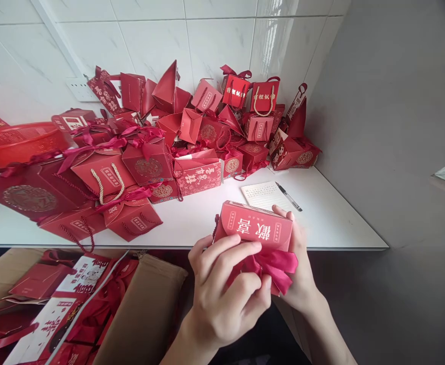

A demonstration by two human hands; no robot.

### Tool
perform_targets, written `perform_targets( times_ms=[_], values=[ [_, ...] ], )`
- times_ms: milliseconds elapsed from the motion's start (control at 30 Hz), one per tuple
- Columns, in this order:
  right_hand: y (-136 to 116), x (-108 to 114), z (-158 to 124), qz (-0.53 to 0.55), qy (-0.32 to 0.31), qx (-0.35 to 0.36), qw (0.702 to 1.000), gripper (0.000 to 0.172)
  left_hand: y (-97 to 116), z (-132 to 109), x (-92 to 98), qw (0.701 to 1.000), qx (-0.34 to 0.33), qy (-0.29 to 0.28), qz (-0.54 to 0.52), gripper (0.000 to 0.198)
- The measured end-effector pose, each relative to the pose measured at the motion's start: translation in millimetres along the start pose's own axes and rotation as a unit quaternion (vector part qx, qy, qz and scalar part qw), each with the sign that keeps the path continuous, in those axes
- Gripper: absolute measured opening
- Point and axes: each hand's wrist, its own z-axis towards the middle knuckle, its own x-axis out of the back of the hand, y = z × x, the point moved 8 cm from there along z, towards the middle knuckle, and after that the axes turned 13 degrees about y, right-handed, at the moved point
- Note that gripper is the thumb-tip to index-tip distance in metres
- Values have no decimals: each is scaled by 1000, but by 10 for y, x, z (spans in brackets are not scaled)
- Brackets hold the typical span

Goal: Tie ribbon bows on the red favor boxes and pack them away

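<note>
- Both hands are on one red gift box (258, 227). It's held just off the front edge of the white tabletop (332, 218), tilted so its gold-lettered face points up at the camera.
- Left hand (226, 296): the grip is pressed together on the dark pink ribbon (279, 268) bunched at the box's near side, with the fingertips curled into the fabric and the upper fingers lying across the box's lower edge.
- Right hand (302, 274): the grip is wrapped round the right end of the box, with fingertips hooked over the far top corner and the palm underneath.
- Just behind the box there's a lined notepad (262, 194) flat on the tabletop, with a black pen (289, 196) lying across its right corner.
- Further back, a big messy pile of red gift boxes (161, 147) with ribbons and rope handles runs along the tiled wall.
- A red plastic basket (17, 142) sits at the far left.
- Below the tabletop edge on the left, an open cardboard carton (150, 304) holds more red boxes.
</note>
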Motion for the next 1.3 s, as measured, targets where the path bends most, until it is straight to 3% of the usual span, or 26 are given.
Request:
perform_targets(
  times_ms=[300, 400, 567, 667, 1300],
  values=[
    [-26, 0, 24, -17, 1, 4, 1000, 87, -20, -13, -15, 1000, 15, -7, -3, 16],
    [-5, -6, 10, -10, -2, -5, 1000, 89, -33, -21, 37, 1000, 24, 20, -4, 15],
    [80, -16, -71, 27, -2, -59, 998, 85, -140, -38, 195, 991, 100, 78, -38, 17],
    [123, -28, -122, 44, -2, -93, 995, 84, -111, -16, 292, 989, 89, 113, -38, 22],
    [141, -7, -151, 48, 9, -99, 994, 83, 17, 68, 327, 990, 81, 108, -36, 24]
  ],
)
